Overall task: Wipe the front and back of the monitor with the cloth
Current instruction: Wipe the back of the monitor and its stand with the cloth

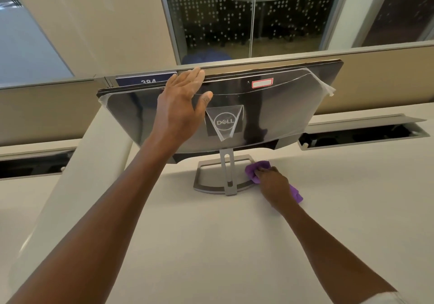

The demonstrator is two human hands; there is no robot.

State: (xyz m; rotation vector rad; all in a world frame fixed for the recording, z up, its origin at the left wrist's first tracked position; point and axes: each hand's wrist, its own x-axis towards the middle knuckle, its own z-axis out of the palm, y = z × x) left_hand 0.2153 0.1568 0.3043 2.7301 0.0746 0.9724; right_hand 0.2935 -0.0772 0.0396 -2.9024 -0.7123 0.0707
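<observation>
The monitor (277, 111) stands on the white desk with its glossy black back toward me, a logo at its middle and clear film peeling at the corners. My left hand (180, 106) lies flat and open against the upper back, fingertips reaching the top edge. My right hand (273, 183) rests on the desk beside the silver stand (225, 176), bunched around a purple cloth (254, 169) that touches the base's right side. The screen side is hidden.
The white desk (211, 245) spreads toward me. Beige partition panels (375, 78) run behind the monitor, with a blue number plate (145, 80). Open cable troughs (361, 134) sit at the desk's back on both sides. Glass walls rise beyond.
</observation>
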